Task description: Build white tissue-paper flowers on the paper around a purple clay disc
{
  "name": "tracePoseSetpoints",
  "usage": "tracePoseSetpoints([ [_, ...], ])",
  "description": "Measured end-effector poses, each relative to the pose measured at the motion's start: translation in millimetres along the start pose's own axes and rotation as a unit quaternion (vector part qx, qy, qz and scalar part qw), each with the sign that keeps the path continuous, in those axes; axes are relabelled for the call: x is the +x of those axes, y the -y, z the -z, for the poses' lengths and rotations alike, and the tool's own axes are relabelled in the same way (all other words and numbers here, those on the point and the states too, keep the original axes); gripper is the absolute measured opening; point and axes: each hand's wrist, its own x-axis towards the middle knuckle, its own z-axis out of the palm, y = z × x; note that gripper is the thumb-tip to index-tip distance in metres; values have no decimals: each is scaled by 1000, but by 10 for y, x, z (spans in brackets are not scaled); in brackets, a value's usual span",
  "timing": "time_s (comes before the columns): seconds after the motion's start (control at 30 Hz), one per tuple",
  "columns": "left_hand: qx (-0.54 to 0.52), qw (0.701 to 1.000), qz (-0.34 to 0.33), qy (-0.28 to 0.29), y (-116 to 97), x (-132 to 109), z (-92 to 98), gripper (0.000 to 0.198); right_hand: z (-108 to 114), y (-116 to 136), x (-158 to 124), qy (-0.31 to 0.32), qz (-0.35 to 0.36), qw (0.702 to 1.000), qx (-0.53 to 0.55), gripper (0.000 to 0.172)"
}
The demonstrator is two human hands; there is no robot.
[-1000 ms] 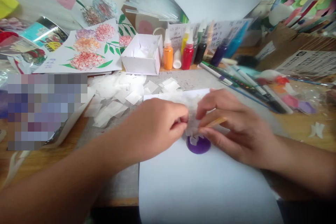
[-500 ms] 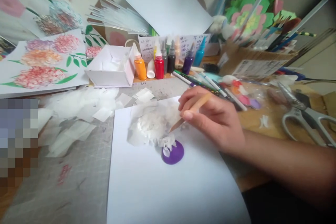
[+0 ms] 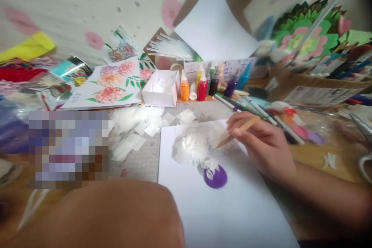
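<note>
Head cam, my remote view of the bench (image 3: 310, 159). R hand (image 3: 263, 145): thumb & fingertips pinched round a pointed wooden stick (image 3: 249, 124), held aslant, tip down by the white ruffled paper (image 3: 192, 147); contact w/ it I can't confirm. L hand (image 3: 136, 217): large, blurred, over the bench's near-left part; fingers out of sight, so I can't tell how far open they are or whether they hold anything. Ruffled paper lies toward the far edge of the white sheet (image 3: 232, 217), its lowest frill overlapping the purple oval (image 3: 219, 180), approx. mid-sheet.

Handling (my est.): paper v. light, soft, easily torn or crushed; best pinched gently at a frill's outer edge. Stick light but stiff; grip mid-shaft. Purple oval looks glossy, poss. wet & slippery, so I'd keep fingertips off it.

Surroundings: loose paper squares (image 3: 129, 146) on grey mat (image 3: 139, 164), off sheet's L edge; white box (image 3: 158, 99), orange bottle (image 3: 184, 90) & red bottle (image 3: 202, 90) toward bench's far edge; marker pens (image 3: 263, 113) off sheet's far-right corner, just beyond R hand, apt to crowd its knuckles. L hand hides sheet's near-left corner, main obstruction to my view.
</note>
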Motion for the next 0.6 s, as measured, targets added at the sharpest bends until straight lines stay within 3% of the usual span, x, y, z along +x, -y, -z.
tracePoseSetpoints([
  [0.1, -87, 993, -68, 47, -37, 18, 209, 14, -10, -20, -10, -1, 10, 1000, 4, 14],
  [0.23, -172, 975, -103, 96, 201, 191, 562, 8, -21, -3, -13, -7, 20, 1000, -9, 14],
  [0.27, -195, 972, -83, 105, 282, 237, 624, 10, -20, 1, -13, -7, 22, 1000, -12, 13],
  [0.3, -225, 970, -6, 94, 363, 279, 661, 10, -17, 3, -15, -7, 24, 1000, -17, 12],
  [0.4, -101, 973, 205, -40, 580, 366, 617, 9, -1, -1, -19, -8, 18, 999, -26, 9],
  [0.47, 20, 965, 248, -79, 697, 392, 501, 10, 10, -11, -21, -12, 13, 1000, -26, 8],
  [0.6, 55, 971, 230, -34, 854, 404, 301, 24, 20, -30, -22, -11, 18, 999, -28, 9],
])
